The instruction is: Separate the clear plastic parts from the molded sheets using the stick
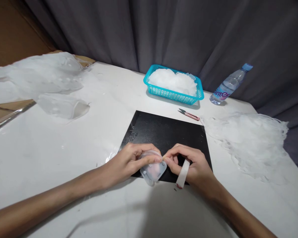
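Note:
My left hand (141, 160) is closed around a translucent, soft-looking plastic piece (154, 172) with rounded corners and small holes, gripping it between thumb and fingers. My right hand (186, 162) meets it at the upper right corner, thumb and forefinger pinched together at the edge. A flat white strip-like tool (183, 173) with a reddish end sticks out below the right palm; its other end is hidden in the hand. Both hands are over the near part of a black mat (164, 129). What the right fingertips pinch is too small to make out.
Behind the mat, a turquoise basket (175, 96) holds white translucent pieces. Thread snips (189, 114) lie at the mat's far edge. A water bottle (229, 86) stands at the back right. Heaps of translucent pieces lie right (253, 142) and left (47, 74). A grey curtain (173, 33) hangs behind.

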`<action>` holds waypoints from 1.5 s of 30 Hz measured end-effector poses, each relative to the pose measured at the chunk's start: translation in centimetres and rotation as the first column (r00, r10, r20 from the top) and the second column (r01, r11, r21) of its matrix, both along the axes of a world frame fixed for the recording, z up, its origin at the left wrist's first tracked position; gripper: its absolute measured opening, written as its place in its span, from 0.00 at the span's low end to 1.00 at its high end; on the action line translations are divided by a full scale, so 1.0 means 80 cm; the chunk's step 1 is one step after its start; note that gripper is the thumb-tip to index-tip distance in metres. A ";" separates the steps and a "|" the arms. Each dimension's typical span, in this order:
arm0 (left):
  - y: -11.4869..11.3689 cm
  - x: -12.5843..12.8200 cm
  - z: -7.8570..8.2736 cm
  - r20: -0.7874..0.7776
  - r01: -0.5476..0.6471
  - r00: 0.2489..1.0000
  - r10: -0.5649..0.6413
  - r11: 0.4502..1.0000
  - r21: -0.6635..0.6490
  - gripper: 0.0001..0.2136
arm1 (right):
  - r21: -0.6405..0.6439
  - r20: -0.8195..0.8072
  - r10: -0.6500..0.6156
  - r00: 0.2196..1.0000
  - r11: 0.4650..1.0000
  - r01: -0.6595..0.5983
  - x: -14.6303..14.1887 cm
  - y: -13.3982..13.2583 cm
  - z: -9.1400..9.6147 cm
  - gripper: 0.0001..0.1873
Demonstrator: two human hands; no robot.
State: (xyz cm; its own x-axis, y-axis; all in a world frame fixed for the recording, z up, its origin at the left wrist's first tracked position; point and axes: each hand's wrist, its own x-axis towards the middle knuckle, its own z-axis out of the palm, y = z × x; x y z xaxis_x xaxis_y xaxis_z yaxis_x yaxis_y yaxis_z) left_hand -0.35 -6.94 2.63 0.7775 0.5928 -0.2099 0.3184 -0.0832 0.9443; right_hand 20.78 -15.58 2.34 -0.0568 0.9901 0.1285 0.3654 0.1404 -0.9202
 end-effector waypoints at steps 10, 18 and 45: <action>-0.001 0.000 0.002 -0.017 0.029 0.999 -0.029 0.999 -0.025 0.18 | -0.053 -0.004 -0.067 0.998 0.996 0.067 0.005 0.002 -0.004 0.05; -0.002 -0.002 0.000 -0.012 0.024 1.000 -0.024 0.998 -0.050 0.18 | -0.150 -0.137 0.011 0.990 0.988 -0.032 0.009 0.001 -0.004 0.07; -0.005 0.005 -0.006 0.008 -0.009 1.000 0.009 1.000 -0.014 0.17 | -0.194 -0.169 -0.011 0.986 0.981 -0.022 0.006 0.000 -0.001 0.07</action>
State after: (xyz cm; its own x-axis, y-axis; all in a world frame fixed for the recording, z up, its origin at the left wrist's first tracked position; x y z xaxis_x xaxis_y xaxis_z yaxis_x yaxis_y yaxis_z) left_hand 0.07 -7.33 2.18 0.7737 0.5971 -0.2119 0.3113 -0.0670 0.9479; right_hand 21.23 -15.57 2.22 -0.0564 0.9967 -0.0578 0.2024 -0.0453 -0.9782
